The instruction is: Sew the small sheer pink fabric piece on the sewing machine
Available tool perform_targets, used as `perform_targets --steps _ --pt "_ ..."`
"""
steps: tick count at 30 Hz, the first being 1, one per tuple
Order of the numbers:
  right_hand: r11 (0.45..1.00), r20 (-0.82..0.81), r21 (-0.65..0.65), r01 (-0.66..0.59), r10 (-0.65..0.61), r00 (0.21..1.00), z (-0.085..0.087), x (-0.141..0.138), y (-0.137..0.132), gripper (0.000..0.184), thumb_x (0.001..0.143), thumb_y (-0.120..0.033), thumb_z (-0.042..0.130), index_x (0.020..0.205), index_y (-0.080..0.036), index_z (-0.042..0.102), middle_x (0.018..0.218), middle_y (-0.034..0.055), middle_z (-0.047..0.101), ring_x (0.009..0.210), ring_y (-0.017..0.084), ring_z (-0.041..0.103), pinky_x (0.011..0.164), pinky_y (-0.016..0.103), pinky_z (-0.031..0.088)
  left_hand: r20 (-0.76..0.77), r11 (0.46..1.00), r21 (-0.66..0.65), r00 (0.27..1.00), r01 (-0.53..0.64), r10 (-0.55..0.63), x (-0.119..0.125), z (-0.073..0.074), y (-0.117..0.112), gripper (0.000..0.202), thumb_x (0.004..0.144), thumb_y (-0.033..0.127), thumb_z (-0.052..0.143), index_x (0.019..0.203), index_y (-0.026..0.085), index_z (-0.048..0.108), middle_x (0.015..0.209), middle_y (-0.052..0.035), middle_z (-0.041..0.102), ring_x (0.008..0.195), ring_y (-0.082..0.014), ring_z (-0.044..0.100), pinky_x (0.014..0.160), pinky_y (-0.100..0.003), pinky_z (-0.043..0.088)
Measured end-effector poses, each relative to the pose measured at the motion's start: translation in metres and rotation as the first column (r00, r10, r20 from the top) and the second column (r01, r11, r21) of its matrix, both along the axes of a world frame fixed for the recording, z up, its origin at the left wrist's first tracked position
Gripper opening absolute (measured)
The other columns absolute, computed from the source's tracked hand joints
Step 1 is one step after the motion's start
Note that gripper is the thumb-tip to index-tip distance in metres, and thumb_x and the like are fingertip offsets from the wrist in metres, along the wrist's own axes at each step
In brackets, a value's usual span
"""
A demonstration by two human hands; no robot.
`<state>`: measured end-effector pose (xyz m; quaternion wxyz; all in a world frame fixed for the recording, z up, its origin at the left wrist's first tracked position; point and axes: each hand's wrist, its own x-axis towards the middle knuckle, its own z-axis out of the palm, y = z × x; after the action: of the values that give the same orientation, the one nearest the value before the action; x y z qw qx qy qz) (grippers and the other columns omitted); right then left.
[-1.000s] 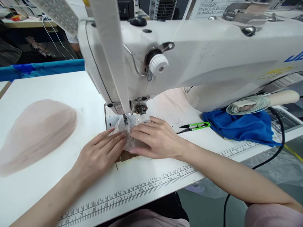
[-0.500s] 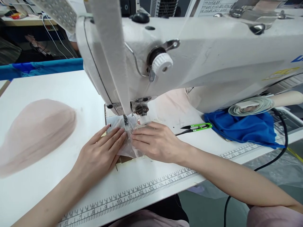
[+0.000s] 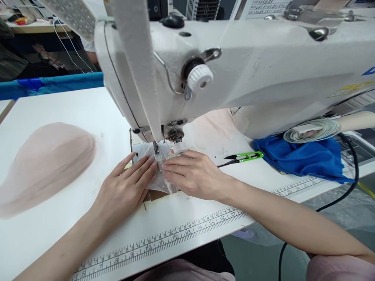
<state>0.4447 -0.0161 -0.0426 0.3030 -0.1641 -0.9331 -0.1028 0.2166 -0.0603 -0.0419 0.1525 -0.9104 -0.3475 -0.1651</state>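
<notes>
A piece of thin, sheer whitish fabric [image 3: 158,184] lies under the presser foot [image 3: 156,147] of a white sewing machine [image 3: 249,66]. My left hand [image 3: 125,183] rests flat on the fabric's left side, fingers stretched toward the foot and holding nothing. On the other side, my right hand [image 3: 195,173] has its fingers pressed together over the fabric's right edge, just in front of the needle area. Its thumb is hidden below. Between both sets of fingertips, a narrow strip of fabric runs toward the foot.
A sheer pinkish fabric piece [image 3: 55,160] lies on the table at left. Green-handled thread snips [image 3: 249,157], blue cloth [image 3: 304,160] and a coil of pale tape [image 3: 313,131] sit to the right. A printed ruler [image 3: 164,244] follows the front edge. A black cable [image 3: 353,171] hangs at right.
The fabric has slid very slightly away from me, under the foot, showing a little more of the brown area at its near edge. Both hands stay almost where they were.
</notes>
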Motion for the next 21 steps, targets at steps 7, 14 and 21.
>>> perform_targets --steps 7,14,21 --pt "1.000 0.038 0.004 0.020 -0.020 0.999 -0.003 0.000 0.002 0.027 0.093 -0.005 0.052 0.083 -0.017 0.074 0.089 0.0003 0.079 0.089 0.014 0.073 0.093 0.032 0.055 0.024 1.000 -0.008 1.000 -0.015 0.015 0.000 -0.002 0.004 0.037 0.096 0.015 0.048 0.132 0.009 0.057 0.127 -0.0131 0.067 0.118 -0.0277 0.064 0.113 -0.051 0.040" --pt "0.999 0.019 -0.008 0.034 -0.034 0.999 -0.005 -0.002 0.005 0.023 0.092 -0.006 0.053 0.088 -0.014 0.075 0.095 0.0025 0.079 0.094 0.017 0.073 0.097 0.034 0.055 0.045 0.999 -0.045 0.998 -0.030 0.032 0.000 0.000 0.004 0.039 0.096 0.015 0.049 0.134 0.013 0.056 0.128 -0.0127 0.066 0.121 -0.0281 0.062 0.116 -0.055 0.035" --pt "0.998 0.072 0.055 0.041 -0.045 0.996 -0.005 -0.001 0.002 0.024 0.095 -0.007 0.051 0.095 -0.012 0.075 0.101 0.0070 0.078 0.098 0.017 0.072 0.098 0.035 0.054 0.071 0.999 -0.018 0.997 0.028 -0.027 0.001 0.001 -0.004 0.042 0.093 0.012 0.052 0.134 0.014 0.057 0.123 -0.0115 0.070 0.111 -0.0257 0.068 0.115 -0.051 0.039"
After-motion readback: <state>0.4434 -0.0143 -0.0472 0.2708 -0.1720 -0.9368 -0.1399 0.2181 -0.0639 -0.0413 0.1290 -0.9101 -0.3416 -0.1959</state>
